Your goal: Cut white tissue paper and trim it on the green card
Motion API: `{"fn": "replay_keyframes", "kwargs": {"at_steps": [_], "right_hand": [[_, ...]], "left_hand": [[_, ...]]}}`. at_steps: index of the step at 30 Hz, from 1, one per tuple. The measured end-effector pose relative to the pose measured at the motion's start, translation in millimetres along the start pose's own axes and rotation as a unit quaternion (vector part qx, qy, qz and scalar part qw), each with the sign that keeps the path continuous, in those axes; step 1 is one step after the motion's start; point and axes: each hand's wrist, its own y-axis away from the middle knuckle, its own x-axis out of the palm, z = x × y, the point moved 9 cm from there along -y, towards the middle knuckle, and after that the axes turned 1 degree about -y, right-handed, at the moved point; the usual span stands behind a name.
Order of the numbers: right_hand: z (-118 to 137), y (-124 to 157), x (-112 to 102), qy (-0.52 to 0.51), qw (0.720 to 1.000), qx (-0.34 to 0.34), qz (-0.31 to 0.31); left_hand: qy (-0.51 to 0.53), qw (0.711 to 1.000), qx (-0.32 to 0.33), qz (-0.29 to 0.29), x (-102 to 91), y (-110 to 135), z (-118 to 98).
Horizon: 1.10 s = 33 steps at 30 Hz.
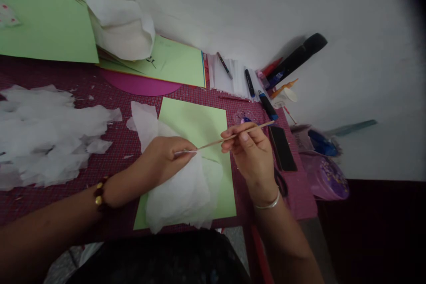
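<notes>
My right hand [251,151] is closed round a thin wooden stick [213,143], which slants down to the left. The stick's lower tip reaches the thumb of my left hand [166,156]. That hand is pinched on white tissue paper [181,195], whose folded edge shows between thumb and fingers. The sheet hangs below the hand over a light green sheet of paper [199,120] on the table. Whether the stick's tip touches the tissue, I cannot tell.
A heap of cut white tissue pieces [43,137] lies on the left of the checked tablecloth [109,151]. A black phone [282,147], markers [267,104] and a pink tub [326,177] are at the right. Green cards [176,60] and a crumpled white bundle [123,22] stand by the wall.
</notes>
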Motion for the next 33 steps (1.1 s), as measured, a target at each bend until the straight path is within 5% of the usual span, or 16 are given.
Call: {"fn": "replay_keyframes", "kwargs": {"at_steps": [7, 33], "right_hand": [[14.9, 12.5, 6.9, 0.044, 0.994, -0.095, -0.006], [13.4, 20.1, 20.6, 0.074, 0.99, -0.117, 0.016]], "left_hand": [[-0.039, 0.998, 0.039, 0.0, 2.5, 4.0, -4.2], [-0.078, 0.996, 0.039, 0.007, 5.4, 1.2, -10.3]]}}
